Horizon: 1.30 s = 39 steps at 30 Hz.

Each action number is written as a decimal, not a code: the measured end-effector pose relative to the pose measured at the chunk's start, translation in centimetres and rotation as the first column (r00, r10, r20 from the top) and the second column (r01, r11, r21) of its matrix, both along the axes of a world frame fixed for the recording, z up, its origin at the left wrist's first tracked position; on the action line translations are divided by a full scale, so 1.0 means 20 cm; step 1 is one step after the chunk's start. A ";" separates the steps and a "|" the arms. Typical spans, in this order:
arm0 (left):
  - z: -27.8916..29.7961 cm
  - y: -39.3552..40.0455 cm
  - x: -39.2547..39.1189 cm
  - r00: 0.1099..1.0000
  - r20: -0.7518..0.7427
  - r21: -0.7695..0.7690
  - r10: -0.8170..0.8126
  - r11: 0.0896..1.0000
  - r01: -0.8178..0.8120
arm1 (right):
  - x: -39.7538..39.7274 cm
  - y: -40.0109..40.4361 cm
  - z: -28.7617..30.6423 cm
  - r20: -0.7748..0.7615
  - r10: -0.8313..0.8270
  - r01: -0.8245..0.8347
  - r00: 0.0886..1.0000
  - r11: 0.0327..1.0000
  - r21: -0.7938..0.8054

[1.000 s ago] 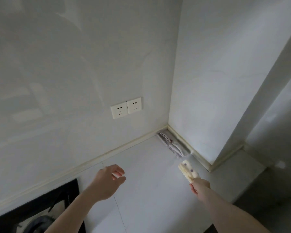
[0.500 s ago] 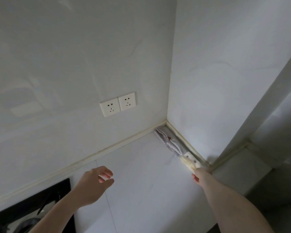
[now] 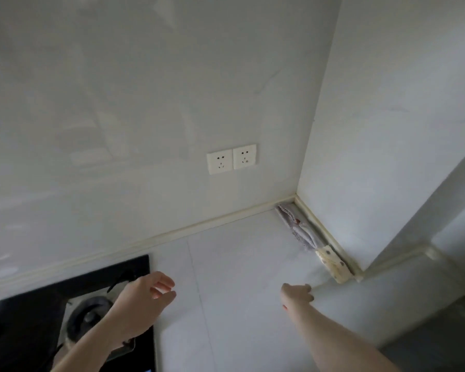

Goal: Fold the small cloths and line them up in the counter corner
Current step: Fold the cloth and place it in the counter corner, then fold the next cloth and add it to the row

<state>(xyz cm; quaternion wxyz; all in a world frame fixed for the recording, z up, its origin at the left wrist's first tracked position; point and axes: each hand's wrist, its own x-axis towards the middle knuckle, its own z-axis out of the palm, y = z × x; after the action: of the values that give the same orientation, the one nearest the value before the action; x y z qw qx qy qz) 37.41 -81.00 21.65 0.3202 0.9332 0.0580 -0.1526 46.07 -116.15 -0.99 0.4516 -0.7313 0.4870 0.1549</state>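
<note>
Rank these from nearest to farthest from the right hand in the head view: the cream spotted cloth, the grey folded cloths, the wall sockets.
From the right hand:
1. Cream spotted cloth, just beyond the hand, against the right-hand wall trim.
2. Grey folded cloths, further along the same trim, tucked into the counter corner.
3. Wall sockets, up on the back wall, left of the corner.

Folded cloths (image 3: pixel 314 242) lined along wall, hands (image 3: pixel 142 299) empty.

Folded grey cloths (image 3: pixel 295 226) and cream dotted cloth (image 3: pixel 333 263) line the corner wall.
</note>
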 end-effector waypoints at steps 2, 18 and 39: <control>0.02 0.12 -0.16 0.998 0.006 -0.004 0.057 0.998 -0.057 | -0.07 0.26 0.14 0.099 0.088 -0.100 0.991 0.987 0.130; -0.04 1.23 -1.81 0.833 0.014 0.001 0.553 0.833 -0.554 | -1.31 2.05 0.92 0.528 0.805 -0.962 0.270 0.207 0.175; -0.14 2.31 -2.71 0.433 0.101 0.008 0.896 0.434 -0.901 | -1.83 3.64 0.85 0.468 0.802 -0.897 -0.372 -0.440 0.041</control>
<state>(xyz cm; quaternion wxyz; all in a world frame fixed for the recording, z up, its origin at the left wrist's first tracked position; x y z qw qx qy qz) -16.81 -34.77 18.87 0.3262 0.7744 0.5361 0.0807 9.51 -43.43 16.10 0.3176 -0.6982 -0.4317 0.4746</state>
